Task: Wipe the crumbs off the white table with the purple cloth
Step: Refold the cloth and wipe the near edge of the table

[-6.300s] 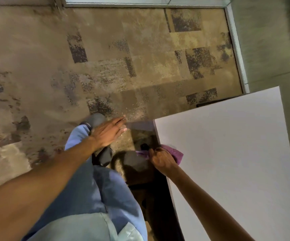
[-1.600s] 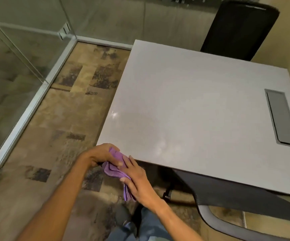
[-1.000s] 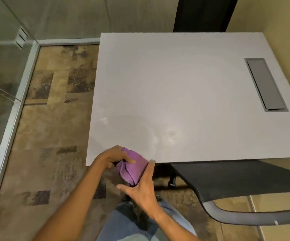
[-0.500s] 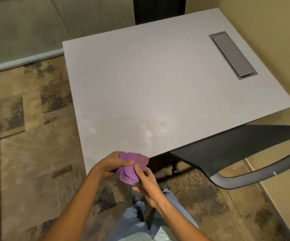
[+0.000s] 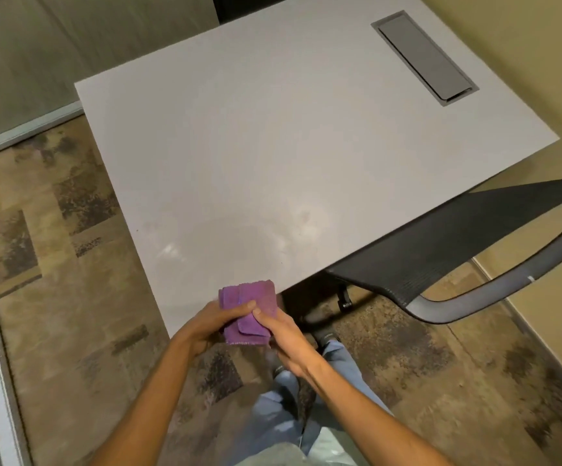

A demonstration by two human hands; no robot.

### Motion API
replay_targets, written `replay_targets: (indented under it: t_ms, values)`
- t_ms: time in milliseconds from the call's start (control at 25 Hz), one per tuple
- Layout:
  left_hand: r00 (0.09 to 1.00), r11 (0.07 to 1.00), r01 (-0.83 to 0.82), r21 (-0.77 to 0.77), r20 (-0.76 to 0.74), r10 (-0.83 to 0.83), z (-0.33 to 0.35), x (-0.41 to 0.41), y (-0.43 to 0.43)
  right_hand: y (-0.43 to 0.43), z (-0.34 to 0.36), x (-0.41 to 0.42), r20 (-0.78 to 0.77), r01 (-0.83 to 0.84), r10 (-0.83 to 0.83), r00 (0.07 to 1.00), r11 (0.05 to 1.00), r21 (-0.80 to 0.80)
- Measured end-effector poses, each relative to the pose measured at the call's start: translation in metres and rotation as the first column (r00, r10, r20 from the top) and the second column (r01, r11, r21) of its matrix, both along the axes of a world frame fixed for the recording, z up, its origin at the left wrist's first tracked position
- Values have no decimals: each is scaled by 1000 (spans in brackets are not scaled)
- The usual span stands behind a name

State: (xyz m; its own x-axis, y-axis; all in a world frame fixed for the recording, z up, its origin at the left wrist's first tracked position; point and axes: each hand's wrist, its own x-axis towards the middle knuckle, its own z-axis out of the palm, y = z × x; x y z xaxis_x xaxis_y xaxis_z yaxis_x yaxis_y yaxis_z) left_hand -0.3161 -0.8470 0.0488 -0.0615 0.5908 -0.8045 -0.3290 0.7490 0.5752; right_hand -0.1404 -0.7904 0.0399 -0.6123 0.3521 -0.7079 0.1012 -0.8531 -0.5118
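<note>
The purple cloth [image 5: 248, 311] is folded into a small flat pad and held over the near corner of the white table [image 5: 273, 146]. My left hand [image 5: 205, 322] grips its left side, thumb on top. My right hand [image 5: 283, 334] pinches its right side, thumb touching the cloth's middle. Both hands hold the cloth just above the table's edge. The tabletop shows faint smudges and shine near the corner; I cannot make out any crumbs.
A grey cable-port lid [image 5: 424, 57] is set into the table's far right. A black mesh chair [image 5: 458, 247] is tucked under the table's right edge. Patterned carpet [image 5: 54, 264] lies to the left, a yellow wall [image 5: 525, 62] to the right.
The cloth has gone from a loose bunch to a neat flat fold between both hands, and it now sits over the table's corner. The view has swung left.
</note>
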Motion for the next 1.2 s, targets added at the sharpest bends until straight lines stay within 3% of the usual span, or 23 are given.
replay_targets:
  t_ms: [80, 200, 320, 400, 520, 600, 680, 720, 800, 1040, 1200]
  values:
    - [999, 999, -30, 21, -29, 31, -1, -7, -6, 1, 0, -4, 10, -41, 40, 999, 997, 59]
    - [961, 994, -52, 97, -267, 76, 2, -14, 8, 8, 8, -12, 78, -113, 101, 992, 981, 156]
    - [863, 990, 113, 81, -503, -57, -1, -18, 39, 23, 0, -16, 393, -270, 100, 914, 873, 406]
    - [654, 932, 361, 19, -718, -239, -10, -21, 63, 36, -23, -9, 630, -424, 3, 776, 742, 519]
    - [355, 772, 630, -82, -854, -380, -25, -19, 92, 63, -54, 4, 786, -713, -40, 617, 395, 580]
    - [206, 681, 720, -133, -897, -392, -33, -12, 107, 90, -62, 7, 816, -790, -67, 574, 217, 574]
    - [114, 610, 780, -144, -925, -363, -39, -3, 119, 119, -67, 2, 880, -883, -123, 459, 42, 467]
    - [107, 581, 805, -125, -931, -348, -42, 2, 124, 131, -70, -1, 902, -911, -139, 409, -13, 411]
    - [145, 544, 836, -67, -930, -337, -43, 11, 129, 147, -77, -5, 927, -936, -136, 351, -33, 350]
    - [145, 471, 881, 32, -968, -205, -51, 10, 121, 161, -85, -9, 957, -957, -18, 289, -4, 289]
    - [139, 399, 916, 45, -968, -209, -58, 17, 117, 172, -80, -8, 950, -952, 74, 305, 5, 305]
